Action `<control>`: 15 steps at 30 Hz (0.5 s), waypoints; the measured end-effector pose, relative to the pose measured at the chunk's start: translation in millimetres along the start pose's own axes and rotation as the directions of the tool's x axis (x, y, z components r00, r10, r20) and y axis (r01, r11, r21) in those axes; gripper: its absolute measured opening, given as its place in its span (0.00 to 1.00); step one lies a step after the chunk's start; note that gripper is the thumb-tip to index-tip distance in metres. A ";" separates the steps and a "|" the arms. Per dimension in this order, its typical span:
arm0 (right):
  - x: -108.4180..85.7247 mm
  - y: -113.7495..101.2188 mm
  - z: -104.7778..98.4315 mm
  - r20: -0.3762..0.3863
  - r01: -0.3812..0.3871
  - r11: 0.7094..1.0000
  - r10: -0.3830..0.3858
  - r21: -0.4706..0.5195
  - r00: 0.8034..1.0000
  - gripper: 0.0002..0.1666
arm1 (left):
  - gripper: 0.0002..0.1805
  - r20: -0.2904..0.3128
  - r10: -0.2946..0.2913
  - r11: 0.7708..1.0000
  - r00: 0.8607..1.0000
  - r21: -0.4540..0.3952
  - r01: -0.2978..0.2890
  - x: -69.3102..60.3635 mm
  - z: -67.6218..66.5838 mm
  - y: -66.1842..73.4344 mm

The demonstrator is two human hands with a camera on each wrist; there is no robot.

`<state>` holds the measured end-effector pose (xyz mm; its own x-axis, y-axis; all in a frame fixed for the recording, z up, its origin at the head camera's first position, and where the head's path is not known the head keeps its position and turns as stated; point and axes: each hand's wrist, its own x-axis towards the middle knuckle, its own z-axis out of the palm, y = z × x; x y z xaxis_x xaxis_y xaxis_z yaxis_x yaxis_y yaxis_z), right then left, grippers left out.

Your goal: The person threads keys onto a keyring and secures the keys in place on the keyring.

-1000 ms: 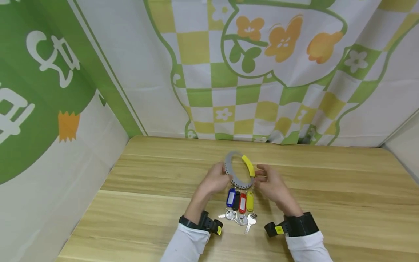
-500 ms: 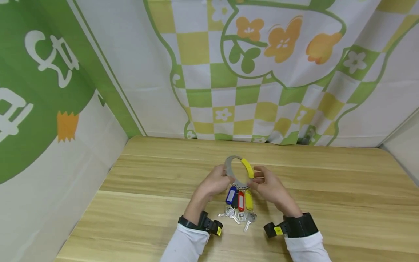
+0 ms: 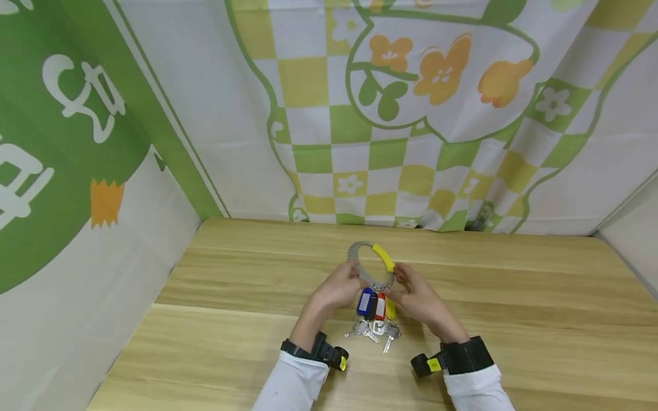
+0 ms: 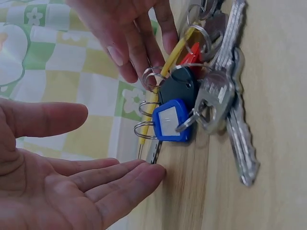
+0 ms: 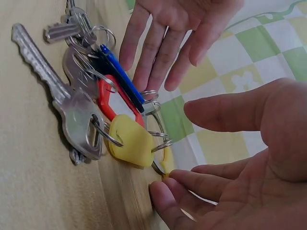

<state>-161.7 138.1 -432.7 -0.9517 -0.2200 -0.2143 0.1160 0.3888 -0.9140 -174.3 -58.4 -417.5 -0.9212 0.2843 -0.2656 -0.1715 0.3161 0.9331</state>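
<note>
A large key ring, with a grey toothed band [image 3: 354, 254] and a yellow section [image 3: 382, 257], lies at the middle of the table. Blue [image 4: 169, 120], black [image 4: 178, 88], red [image 5: 111, 98] and yellow [image 5: 132, 141] key tags hang by small loops from its near side. Silver keys [image 5: 79, 120] are spread below them on the wood. My left hand [image 3: 339, 285] is at the ring's left side, fingertips touching its edge, thumb held apart. Opposite it, my right hand [image 3: 422, 297] has its fingertips at the right edge, thumb also clear of the ring.
The wooden table [image 3: 247, 354] stretches out on both sides of the hands. A checkered, flowered curtain [image 3: 354, 154] hangs behind its far edge, and a green and white cloth [image 3: 123, 274] covers the left side. Both wrists wear black camera straps [image 3: 466, 355].
The ring has settled and shifted slightly left, with its tags and keys drawn a little farther from me. My right hand has moved slightly left along with it; my left hand hardly moved.
</note>
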 end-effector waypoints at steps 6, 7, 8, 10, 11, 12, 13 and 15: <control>3.4 1.9 1.4 0.022 0.007 1.000 -0.007 0.003 1.000 0.41 | 0.35 -0.005 0.033 0.999 0.999 -0.024 -0.033 5.2 -2.7 -1.7; 3.5 1.7 1.7 0.023 0.007 1.000 -0.007 -0.001 1.000 0.41 | 0.35 -0.004 0.034 0.999 0.999 -0.027 -0.034 6.4 -2.9 -2.0; 3.4 1.5 1.8 0.025 0.007 1.000 -0.007 -0.006 1.000 0.41 | 0.35 -0.003 0.034 0.999 0.999 -0.031 -0.034 7.5 -2.9 -2.5; 3.2 1.0 2.2 0.031 0.003 1.000 -0.003 -0.012 1.000 0.40 | 0.35 -0.005 0.033 0.999 0.999 -0.038 -0.034 9.4 -3.2 -3.2; 2.8 0.5 1.9 0.027 -0.002 1.000 0.003 -0.017 1.000 0.40 | 0.34 -0.004 0.040 0.998 0.999 -0.040 -0.040 10.1 -3.5 -3.6; 2.6 0.6 1.1 0.019 -0.008 1.000 0.008 -0.027 1.000 0.40 | 0.34 -0.004 0.045 0.998 0.999 -0.034 -0.046 10.1 -4.1 -4.0; 2.1 0.7 -0.5 0.009 -0.017 0.999 0.017 -0.041 1.000 0.40 | 0.33 -0.008 0.054 0.998 0.999 -0.014 -0.054 9.8 -5.3 -4.3; 0.2 1.3 -6.9 -0.019 -0.028 0.995 0.027 -0.091 0.999 0.39 | 0.32 -0.022 0.082 0.995 0.996 0.053 -0.081 8.2 -9.4 -5.3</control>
<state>-163.7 144.8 -431.6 -0.9535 -0.1922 -0.2321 0.1168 0.4744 -0.8725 -184.2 -66.3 -422.4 -0.9398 0.2891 -0.1823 -0.0773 0.3398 0.9373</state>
